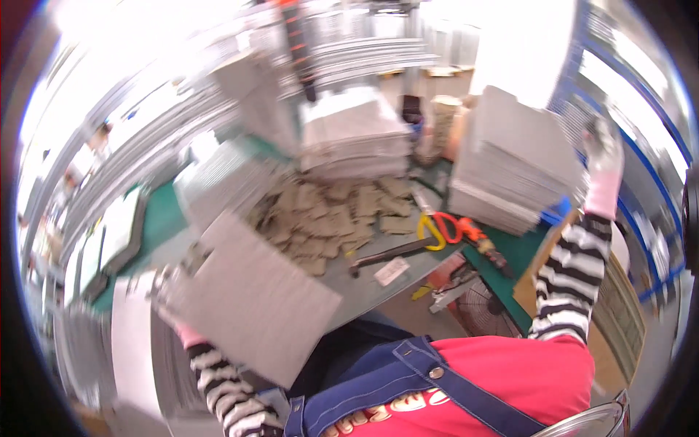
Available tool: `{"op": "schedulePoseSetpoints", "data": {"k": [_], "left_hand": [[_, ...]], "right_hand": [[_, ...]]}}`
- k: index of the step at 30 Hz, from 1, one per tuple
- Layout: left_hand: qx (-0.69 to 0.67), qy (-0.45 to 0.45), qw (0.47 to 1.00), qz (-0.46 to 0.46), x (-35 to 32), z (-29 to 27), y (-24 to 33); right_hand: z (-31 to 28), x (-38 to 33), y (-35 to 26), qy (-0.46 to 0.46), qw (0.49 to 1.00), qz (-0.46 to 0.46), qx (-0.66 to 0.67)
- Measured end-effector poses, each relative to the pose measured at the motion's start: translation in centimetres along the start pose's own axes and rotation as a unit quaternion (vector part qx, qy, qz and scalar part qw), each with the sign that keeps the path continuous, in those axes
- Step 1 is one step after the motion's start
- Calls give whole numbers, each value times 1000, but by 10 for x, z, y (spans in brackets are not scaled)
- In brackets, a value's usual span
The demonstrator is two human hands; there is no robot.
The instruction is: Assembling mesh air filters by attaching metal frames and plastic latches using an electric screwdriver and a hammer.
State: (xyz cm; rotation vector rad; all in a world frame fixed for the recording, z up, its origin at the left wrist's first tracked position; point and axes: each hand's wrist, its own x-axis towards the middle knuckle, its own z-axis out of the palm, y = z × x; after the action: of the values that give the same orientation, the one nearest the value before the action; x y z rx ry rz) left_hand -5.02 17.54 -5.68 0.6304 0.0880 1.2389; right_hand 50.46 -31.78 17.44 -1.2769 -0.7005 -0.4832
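Observation:
My left hand (169, 295), in a pale glove, grips the edge of a square grey sheet (261, 298). The sheet is tilted over the near left edge of the table and partly hides the fingers. At the far right my gloved right hand (604, 151) is raised beside a tall stack of grey sheets (510, 156); motion smears its fingers. Mid-table lies a heap of small grey-brown pieces (328, 218). Near it are scissors (439, 229) with yellow and red handles, a hammer (393, 252), and an orange and dark tool (482, 242).
Another stack of grey sheets (355, 138) stands at the back, with a ribbed grey stack (222, 182) to its left. A small pale label (392, 272) lies near the table's front edge. Blue shelving (632, 80) rises at right. A fan (480, 309) shows below the table.

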Motion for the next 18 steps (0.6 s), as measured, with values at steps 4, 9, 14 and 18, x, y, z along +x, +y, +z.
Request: {"op": "schedulePoseSetpoints", "data": {"k": [4, 9, 14, 18], "left_hand": [[-155, -15, 988, 2, -43, -32, 73], [-29, -29, 999, 4, -49, 17, 46], [-57, -119, 991, -30, -52, 17, 46], [-120, -52, 991, -31, -52, 18, 38]], "right_hand": [[119, -118, -74, -67, 998, -13, 2], [206, -282, 40, -442, 879, 84, -155], [273, -398, 39, -602, 675, 331, 268], [281, -403, 51, -596, 664, 358, 275]]}}
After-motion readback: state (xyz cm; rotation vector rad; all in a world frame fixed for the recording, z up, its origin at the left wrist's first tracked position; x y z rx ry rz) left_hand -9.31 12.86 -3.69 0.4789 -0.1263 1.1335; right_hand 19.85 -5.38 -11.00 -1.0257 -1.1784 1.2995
